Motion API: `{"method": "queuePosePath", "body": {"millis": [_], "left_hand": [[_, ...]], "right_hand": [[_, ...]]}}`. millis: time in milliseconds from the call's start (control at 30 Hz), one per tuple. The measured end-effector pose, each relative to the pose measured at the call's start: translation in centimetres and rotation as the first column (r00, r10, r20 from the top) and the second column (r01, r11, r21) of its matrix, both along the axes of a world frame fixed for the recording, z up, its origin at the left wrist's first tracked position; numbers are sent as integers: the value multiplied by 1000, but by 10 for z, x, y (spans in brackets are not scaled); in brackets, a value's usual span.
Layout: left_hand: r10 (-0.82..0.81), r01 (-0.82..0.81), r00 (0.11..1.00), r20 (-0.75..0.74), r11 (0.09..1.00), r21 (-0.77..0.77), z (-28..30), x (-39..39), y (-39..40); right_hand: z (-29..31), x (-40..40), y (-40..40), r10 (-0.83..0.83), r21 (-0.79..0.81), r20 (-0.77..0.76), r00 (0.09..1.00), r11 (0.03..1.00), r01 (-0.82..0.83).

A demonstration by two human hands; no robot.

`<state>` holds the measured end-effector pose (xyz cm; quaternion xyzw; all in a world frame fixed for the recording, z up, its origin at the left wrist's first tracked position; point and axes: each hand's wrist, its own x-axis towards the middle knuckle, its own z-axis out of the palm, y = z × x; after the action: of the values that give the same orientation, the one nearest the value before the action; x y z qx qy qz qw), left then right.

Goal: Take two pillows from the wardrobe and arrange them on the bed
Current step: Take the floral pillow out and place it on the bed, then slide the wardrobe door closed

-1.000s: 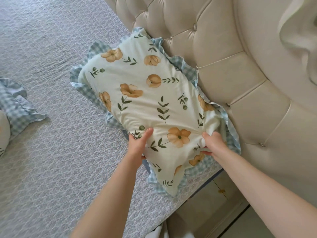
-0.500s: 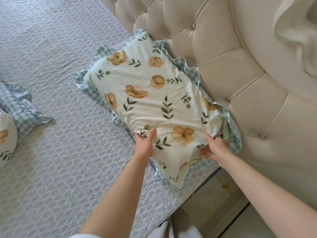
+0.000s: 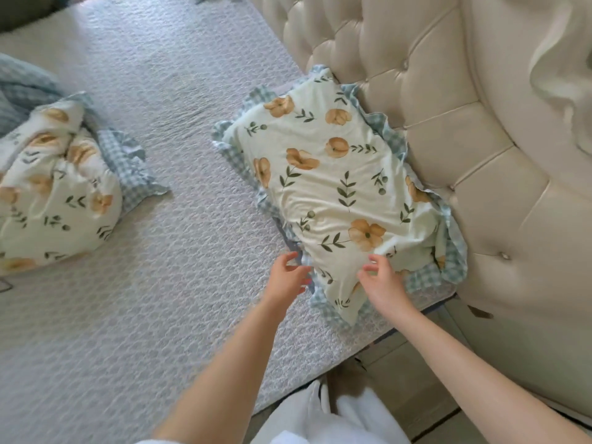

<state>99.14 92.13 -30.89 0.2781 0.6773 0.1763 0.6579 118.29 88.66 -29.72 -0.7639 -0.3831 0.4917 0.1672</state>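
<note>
A floral pillow (image 3: 336, 187) with a blue checked frill lies flat on the bed (image 3: 179, 283), its long side against the tufted headboard (image 3: 448, 129). My left hand (image 3: 288, 275) hovers at the pillow's near left corner, fingers apart, holding nothing. Just over the near end of the pillow is my right hand (image 3: 382, 282), also with spread fingers and no grip. A second floral pillow (image 3: 54, 193) lies crumpled at the left of the bed, apart from both hands.
The grey quilted bedspread covers the bed. A blue checked blanket (image 3: 19, 91) is bunched at the far left. The bed's edge runs below my arms, with floor tiles (image 3: 400, 379) and my white clothing (image 3: 323, 418) beyond it.
Both hands have let go of the near pillow and pulled back slightly with fingers spread. The view has widened left, showing more of the second pillow.
</note>
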Motion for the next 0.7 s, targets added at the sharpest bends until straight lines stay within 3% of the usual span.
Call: {"method": "queuePosePath", "body": {"millis": [133, 300, 533, 700], "left_hand": [[17, -14, 996, -88, 999, 35, 15, -13, -44], [198, -163, 949, -244, 974, 158, 27, -21, -109], [531, -477, 790, -307, 846, 238, 41, -16, -228], [719, -675, 619, -318, 693, 253, 48, -7, -319]], "right_hand": [[14, -23, -14, 208, 19, -18, 978, 978, -208], [26, -42, -37, 438, 105, -34, 898, 895, -432], [46, -72, -75, 749, 189, -15, 662, 653, -734], [52, -106, -119, 889, 190, -2, 458, 450, -873]]}}
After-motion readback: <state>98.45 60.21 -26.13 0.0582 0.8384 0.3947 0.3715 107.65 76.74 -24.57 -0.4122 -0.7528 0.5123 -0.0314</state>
